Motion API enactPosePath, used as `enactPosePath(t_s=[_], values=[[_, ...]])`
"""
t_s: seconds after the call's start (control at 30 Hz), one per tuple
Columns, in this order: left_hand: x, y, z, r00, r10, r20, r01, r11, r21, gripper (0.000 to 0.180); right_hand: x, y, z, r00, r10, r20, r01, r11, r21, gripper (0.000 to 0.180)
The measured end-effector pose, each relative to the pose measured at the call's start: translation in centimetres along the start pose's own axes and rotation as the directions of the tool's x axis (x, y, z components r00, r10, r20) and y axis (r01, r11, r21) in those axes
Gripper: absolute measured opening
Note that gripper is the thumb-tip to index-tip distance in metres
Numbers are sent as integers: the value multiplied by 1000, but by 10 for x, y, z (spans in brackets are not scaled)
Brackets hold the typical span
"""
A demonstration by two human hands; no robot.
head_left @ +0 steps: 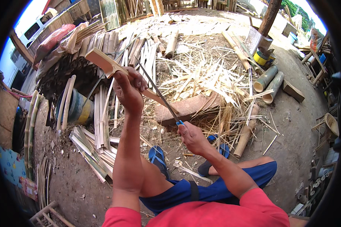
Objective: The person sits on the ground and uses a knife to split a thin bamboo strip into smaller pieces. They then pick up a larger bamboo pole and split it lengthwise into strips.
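My left hand (129, 89) is closed round a split bamboo piece (102, 63), which slants from upper left down to the right. Its wide upper end shows a node. The narrow lower end reaches a reddish-brown block (201, 107) on the ground; whether it rests there I cannot tell. In my right hand (194, 138) is the blue handle of a long, thin-bladed knife (155, 87). The blade points up and left, crossing close to the bamboo's lower part. Whether blade and bamboo touch is unclear.
Pale bamboo shavings (212, 75) are heaped beyond the block. Split slats (98, 117) and a dark bucket (81, 108) lie left. Bamboo tubes (267, 79) and a wooden post (269, 19) are right. Stacked bamboo pieces (106, 41) stand behind. My blue slippers (157, 155) are close below.
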State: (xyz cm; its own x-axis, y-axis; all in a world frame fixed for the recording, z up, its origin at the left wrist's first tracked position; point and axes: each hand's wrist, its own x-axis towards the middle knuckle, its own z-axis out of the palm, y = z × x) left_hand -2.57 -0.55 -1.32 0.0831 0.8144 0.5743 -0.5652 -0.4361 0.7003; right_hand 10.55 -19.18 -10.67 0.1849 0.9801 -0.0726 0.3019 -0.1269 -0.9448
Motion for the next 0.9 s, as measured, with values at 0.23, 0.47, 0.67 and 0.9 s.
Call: enactPosePath(t_s=[0.23,0.47,0.67,0.9], values=[[-1,4,-1,1000,9,-18,-9,1000,11,59,19,138,39,966,138,-219,-175,972,-157,53],[-1,1,12,989,59,-135,-47,994,94,62,30,107,17,990,49,-131,-70,984,-163,53],[1,0,6,973,40,-226,-19,995,96,64,17,102,54,981,-36,-193,31,999,-29,47],[3,7,14,951,133,-279,-89,982,164,53,46,112,25,953,290,-85,-299,946,-128,54]])
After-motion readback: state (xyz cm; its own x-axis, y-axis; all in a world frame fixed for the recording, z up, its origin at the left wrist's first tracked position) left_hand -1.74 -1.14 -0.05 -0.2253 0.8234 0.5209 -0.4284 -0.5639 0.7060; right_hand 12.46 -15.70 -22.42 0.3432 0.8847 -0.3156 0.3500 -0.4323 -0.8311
